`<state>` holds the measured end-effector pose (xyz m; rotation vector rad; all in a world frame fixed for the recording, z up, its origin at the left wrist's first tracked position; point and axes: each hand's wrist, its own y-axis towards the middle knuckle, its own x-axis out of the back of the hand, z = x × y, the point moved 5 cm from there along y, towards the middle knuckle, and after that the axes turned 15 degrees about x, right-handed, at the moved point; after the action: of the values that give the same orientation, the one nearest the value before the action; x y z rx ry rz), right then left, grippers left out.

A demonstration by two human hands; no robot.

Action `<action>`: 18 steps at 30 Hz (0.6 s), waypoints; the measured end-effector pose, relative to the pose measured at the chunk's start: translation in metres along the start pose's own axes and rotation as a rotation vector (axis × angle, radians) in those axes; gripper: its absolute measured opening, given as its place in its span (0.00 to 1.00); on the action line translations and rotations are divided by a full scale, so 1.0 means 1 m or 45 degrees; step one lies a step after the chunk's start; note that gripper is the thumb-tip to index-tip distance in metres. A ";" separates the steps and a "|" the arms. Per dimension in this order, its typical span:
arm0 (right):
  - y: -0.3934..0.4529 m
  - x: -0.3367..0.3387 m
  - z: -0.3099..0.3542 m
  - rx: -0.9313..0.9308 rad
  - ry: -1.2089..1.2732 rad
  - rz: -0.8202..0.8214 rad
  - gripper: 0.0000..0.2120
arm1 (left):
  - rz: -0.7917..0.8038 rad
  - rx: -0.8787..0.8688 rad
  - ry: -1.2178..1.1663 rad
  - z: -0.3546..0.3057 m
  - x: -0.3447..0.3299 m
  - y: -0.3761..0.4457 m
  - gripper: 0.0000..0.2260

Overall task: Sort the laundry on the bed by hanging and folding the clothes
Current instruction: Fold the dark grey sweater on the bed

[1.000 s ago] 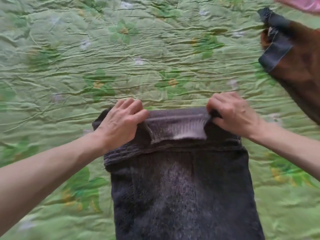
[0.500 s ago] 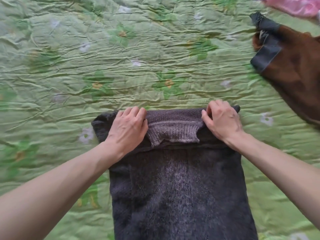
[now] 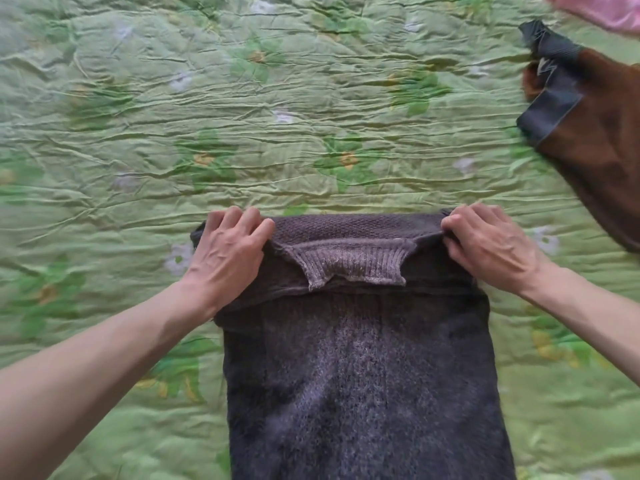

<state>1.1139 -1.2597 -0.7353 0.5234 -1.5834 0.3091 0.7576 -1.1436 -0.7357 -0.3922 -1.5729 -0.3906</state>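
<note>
A dark grey-purple knitted sweater (image 3: pixel 363 375) lies lengthwise on the green flowered bedspread (image 3: pixel 242 116), its body running toward me. Its far end is folded back, so the ribbed collar (image 3: pixel 356 265) shows on top. My left hand (image 3: pixel 228 251) grips the far left corner of that fold, fingers curled over the edge. My right hand (image 3: pixel 485 244) pinches the far right corner, thumb and fingers closed on the knit. The sleeves are hidden.
A brown garment with a dark grey band (image 3: pixel 595 140) lies at the right edge of the bed. A bit of pink cloth (image 3: pixel 606 12) shows at the top right corner. Crumpled bedspread stretches to the left and beyond the sweater.
Both hands have kept hold of the folded far edge, shifting with it slightly on the bed. The collar now lies flatter on the fold.
</note>
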 end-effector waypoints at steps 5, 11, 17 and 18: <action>-0.022 0.010 -0.002 -0.006 -0.004 -0.172 0.10 | -0.124 -0.171 -0.136 0.003 0.016 -0.013 0.10; -0.007 0.005 0.015 -0.033 0.080 -0.035 0.17 | 0.158 -0.112 -0.120 0.001 0.010 -0.017 0.11; 0.039 -0.011 0.013 -0.641 0.329 -0.063 0.18 | 0.249 0.504 0.011 -0.031 -0.018 -0.010 0.27; 0.036 -0.022 0.009 -0.762 0.410 0.031 0.23 | 0.316 0.520 0.047 -0.034 -0.028 -0.015 0.33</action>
<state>1.0885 -1.2304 -0.7536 -0.0124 -1.2837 -0.0693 0.7811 -1.1735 -0.7627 -0.2556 -1.5014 0.1153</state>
